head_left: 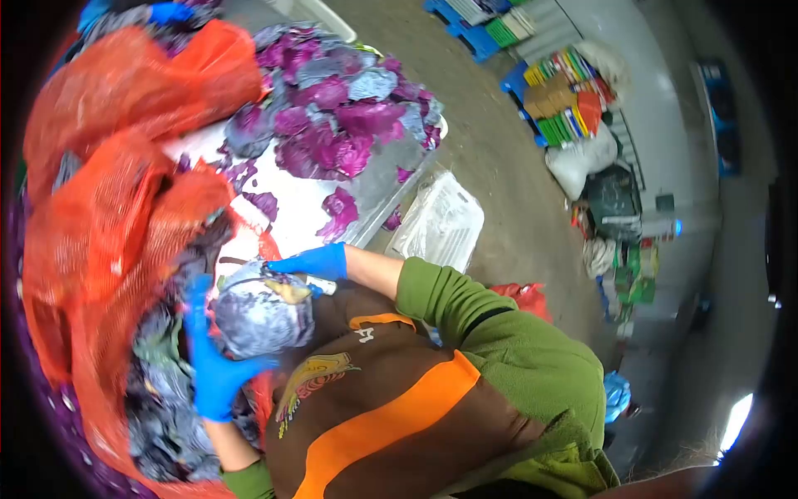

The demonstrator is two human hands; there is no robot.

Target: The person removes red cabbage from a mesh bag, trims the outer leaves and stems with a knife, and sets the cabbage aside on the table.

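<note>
A round purple cabbage head [264,318] with a pale, whitish bloom is in front of the brown apron [391,374]. My right hand [312,262], in a blue glove, presses its fingers on the cabbage's upper side, where a yellowish leaf piece shows. A small white object [322,285] lies by that hand; what it is I cannot make out. My left hand [218,358], also blue-gloved, is beside the cabbage's lower left, thumb and fingers spread wide. Red mesh sacking [100,274] surrounds dark cabbages [166,391] left of it.
Loose purple leaves [341,108] are heaped on a metal-edged table [386,179]. A plastic-covered white crate [445,220] stands beside it. Another person's blue glove [170,12] shows at top left. Stacked goods [565,100] stand by the far wall; another person [617,395] is at right.
</note>
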